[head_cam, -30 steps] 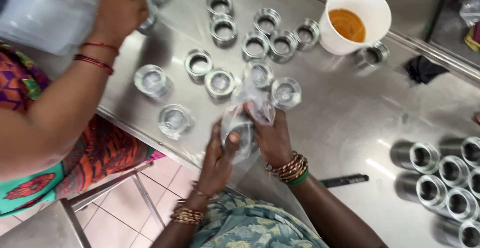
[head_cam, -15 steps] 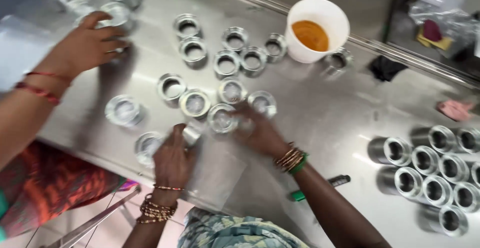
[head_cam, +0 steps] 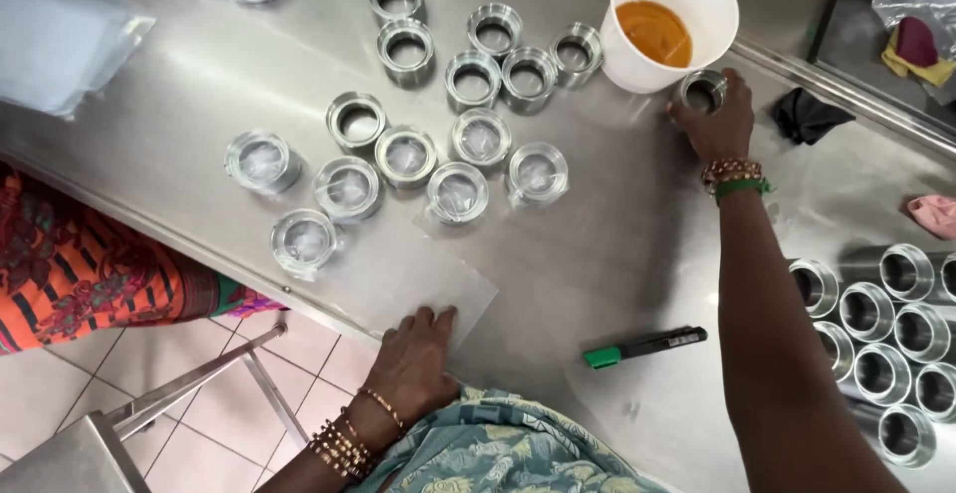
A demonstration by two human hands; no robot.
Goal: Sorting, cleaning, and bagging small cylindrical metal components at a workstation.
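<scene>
Head view: the right hand point(head_cam: 719, 120) has left the cluster of film-capped rings and now reaches far across the desk point(head_cam: 617, 254), its grip closed around a bare metal ring point(head_cam: 703, 90) that stands touching the foot of the white cup of orange liquid point(head_cam: 669, 21). The left hand point(head_cam: 413, 359), half a second ago up among the rings, has dropped back to the near edge and lies flat, fingers spread, on a clear plastic sheet point(head_cam: 418, 279), gripping nothing. The covered rings point(head_cam: 457, 192) sit well behind that hand; a green marker point(head_cam: 645, 346) lies to its right.
</scene>
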